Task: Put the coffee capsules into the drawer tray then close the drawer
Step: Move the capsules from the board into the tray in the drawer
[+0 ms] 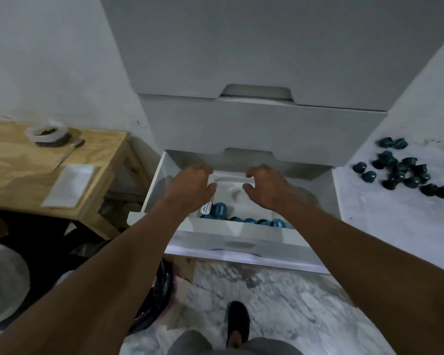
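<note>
Where the wooden table (23, 170) stands well off to the left of the left hand, it carries a clear jar (48, 134) with dark contents, a spoon (69, 151) beside it and a white sheet (69, 185) nearer the person. The left hand (190, 187) hangs over the open drawer (215, 228), its fingers bent like a claw with the thumb apart from them, and nothing shows in its grasp. Just below its wrist, against the drawer's near wall, lies a row of blue capsules (219, 210), printed tops showing, running toward the right forearm. A pale blur sits on the drawer bottom between the two hands; what it is cannot be told. The right hand (264, 187), near the left one and apart from it, is held the same way: fingers half curled, thumb free, holding nothing visible. Above both hands two other drawer fronts (254, 124) are pushed in. Well to the right of the right hand, a white table (395, 221) bears a heap of dark blue loose capsules (405, 172). Below the hands, on the marble floor (280, 290), is a dark shoe (237, 324).
</note>
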